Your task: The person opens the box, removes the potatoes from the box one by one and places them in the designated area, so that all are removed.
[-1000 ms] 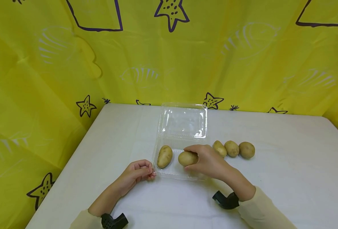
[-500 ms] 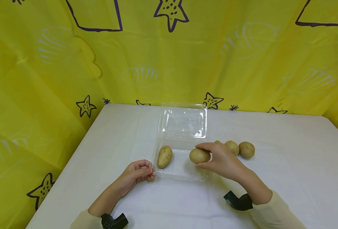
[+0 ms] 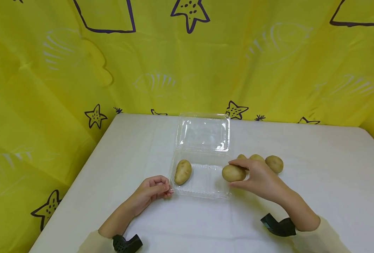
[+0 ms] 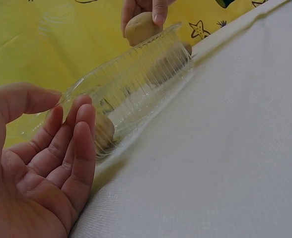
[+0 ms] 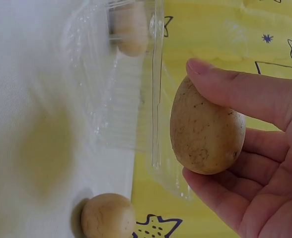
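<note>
A clear plastic clamshell container [image 3: 202, 195] lies with its lid folded back on the table. One potato [image 3: 183, 172] rests inside it at the left. My left hand [image 3: 153, 191] pinches the container's front left rim between thumb and fingers, as the left wrist view shows. My right hand [image 3: 259, 177] holds another potato [image 5: 205, 131] between thumb and fingers. That potato hangs above the container's right edge, higher than the rim in the left wrist view. Right of the container sit three more potatoes, the rightmost [image 3: 274, 164] in full sight and the others partly hidden behind my right hand.
A white cloth [image 3: 326, 175] covers the table. The raised clear lid [image 3: 202, 133] lies toward the back edge. A yellow patterned curtain [image 3: 205, 70] hangs behind the table and at its left side. Dark camera mounts [image 3: 278, 225] sit on both wrists.
My right hand has moved to the right with its potato, from above the container's middle to its right edge. My left hand has stayed at the rim.
</note>
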The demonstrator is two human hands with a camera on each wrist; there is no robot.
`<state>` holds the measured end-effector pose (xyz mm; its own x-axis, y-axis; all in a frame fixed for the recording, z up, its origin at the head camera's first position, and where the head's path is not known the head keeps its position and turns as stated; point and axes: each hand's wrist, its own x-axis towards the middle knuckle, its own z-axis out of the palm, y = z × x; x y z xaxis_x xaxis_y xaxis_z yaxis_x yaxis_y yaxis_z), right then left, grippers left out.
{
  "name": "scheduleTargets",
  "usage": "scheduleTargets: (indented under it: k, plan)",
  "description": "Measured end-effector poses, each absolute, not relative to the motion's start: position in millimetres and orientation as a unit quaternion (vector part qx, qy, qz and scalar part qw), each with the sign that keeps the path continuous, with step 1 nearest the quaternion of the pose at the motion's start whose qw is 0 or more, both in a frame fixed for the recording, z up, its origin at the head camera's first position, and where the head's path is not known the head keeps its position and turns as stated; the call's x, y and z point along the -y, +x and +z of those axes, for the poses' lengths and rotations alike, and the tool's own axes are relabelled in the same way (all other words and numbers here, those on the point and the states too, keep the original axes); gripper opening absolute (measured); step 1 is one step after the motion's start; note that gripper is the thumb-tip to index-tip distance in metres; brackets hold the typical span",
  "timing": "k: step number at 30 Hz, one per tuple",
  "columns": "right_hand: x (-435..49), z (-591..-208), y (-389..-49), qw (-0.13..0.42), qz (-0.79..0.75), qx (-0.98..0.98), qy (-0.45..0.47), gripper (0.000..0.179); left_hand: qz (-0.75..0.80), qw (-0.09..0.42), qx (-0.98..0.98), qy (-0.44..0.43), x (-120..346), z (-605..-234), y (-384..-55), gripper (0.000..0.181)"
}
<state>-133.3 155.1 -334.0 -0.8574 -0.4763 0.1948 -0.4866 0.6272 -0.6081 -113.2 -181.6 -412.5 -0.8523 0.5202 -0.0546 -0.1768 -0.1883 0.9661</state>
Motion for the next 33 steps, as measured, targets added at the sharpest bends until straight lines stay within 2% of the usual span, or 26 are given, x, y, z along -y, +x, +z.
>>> scheduleTargets:
  k: [10,16,33]
  plan:
    - [-174,-338,-129,0.04,0.331,0.903,0.271,0.046,0.758,0.233,-0.593,0.142,181,-415,-114,0.006]
    - [-184,-342,-126,0.021,0.326,0.911,0.251,0.05,0.757,0.23,-0.595,0.144,182,-414,-114,0.005]
    - [-197,-361,-128,0.013,0.316,0.913,0.257,0.052,0.758,0.232,-0.594,0.141,182,-413,-113,0.004]
